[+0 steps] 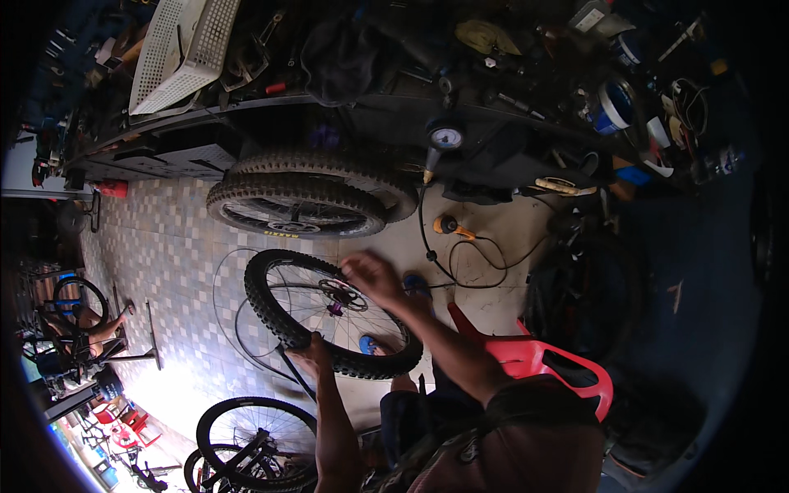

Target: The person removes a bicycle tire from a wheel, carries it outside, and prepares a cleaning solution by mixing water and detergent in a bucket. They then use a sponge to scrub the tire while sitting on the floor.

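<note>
A bicycle wheel with a black knobby tire (265, 306) stands tilted in front of me, its spokes and purple-tinted hub (335, 309) showing. My left hand (311, 358) grips the tire at its near edge, fingers closed round it. Over the wheel's far right side is my right hand (374, 278), fingers curled in and a little blurred. Whatever lies inside those fingers is hidden. A thin black loop (240, 329), perhaps a tube or cable, hangs beside the wheel and runs down past my left hand.
More wheels with knobby tires (296, 201) lean below the cluttered workbench (362, 103). An air hose with a pressure gauge (445, 137) hangs from it. An orange-and-black tool (448, 226) with a cord lies on the floor. Beside me is a red plastic chair (526, 353); another bicycle wheel (205, 427) stands lower left.
</note>
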`<action>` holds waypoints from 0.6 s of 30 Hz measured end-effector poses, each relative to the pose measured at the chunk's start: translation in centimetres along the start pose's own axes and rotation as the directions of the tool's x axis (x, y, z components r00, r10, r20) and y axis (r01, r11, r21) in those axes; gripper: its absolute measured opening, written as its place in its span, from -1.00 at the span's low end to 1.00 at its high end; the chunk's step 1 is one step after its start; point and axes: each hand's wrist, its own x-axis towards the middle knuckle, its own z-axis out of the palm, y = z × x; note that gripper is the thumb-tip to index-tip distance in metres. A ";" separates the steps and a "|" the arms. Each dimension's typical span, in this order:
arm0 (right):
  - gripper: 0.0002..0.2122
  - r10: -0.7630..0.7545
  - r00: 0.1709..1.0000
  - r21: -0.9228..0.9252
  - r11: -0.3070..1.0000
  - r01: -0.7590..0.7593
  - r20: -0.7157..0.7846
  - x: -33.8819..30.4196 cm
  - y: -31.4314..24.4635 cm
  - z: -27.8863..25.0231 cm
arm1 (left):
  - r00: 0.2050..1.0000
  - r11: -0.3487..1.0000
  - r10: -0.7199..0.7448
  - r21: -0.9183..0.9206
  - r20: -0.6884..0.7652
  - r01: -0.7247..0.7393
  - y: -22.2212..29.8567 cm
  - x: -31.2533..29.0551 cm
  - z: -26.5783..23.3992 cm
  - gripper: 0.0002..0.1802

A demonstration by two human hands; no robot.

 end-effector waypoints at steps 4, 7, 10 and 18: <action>-0.83 -0.715 0.663 -0.758 0.554 0.344 -0.222 2.3 -22.2 -17.4 | 0.996 0.997 0.002 -0.071 0.088 0.004 1.2 1.0 -0.7 -0.33; -0.84 -0.836 0.526 -0.977 0.208 0.042 -0.155 7.3 -28.7 -26.9 | 0.995 0.995 0.008 -0.097 0.099 0.002 -0.9 4.1 -0.6 -0.32; -0.83 -0.740 0.656 -0.988 0.084 -0.126 -0.146 9.8 -29.9 -34.2 | 0.978 0.989 0.074 -0.138 0.193 -0.047 0.1 3.7 0.3 -0.29; -0.64 -0.268 0.921 -0.948 0.224 -0.227 -0.284 16.1 -28.9 -33.5 | 0.984 0.989 0.108 0.083 0.144 -0.120 -3.0 4.6 -2.9 -0.14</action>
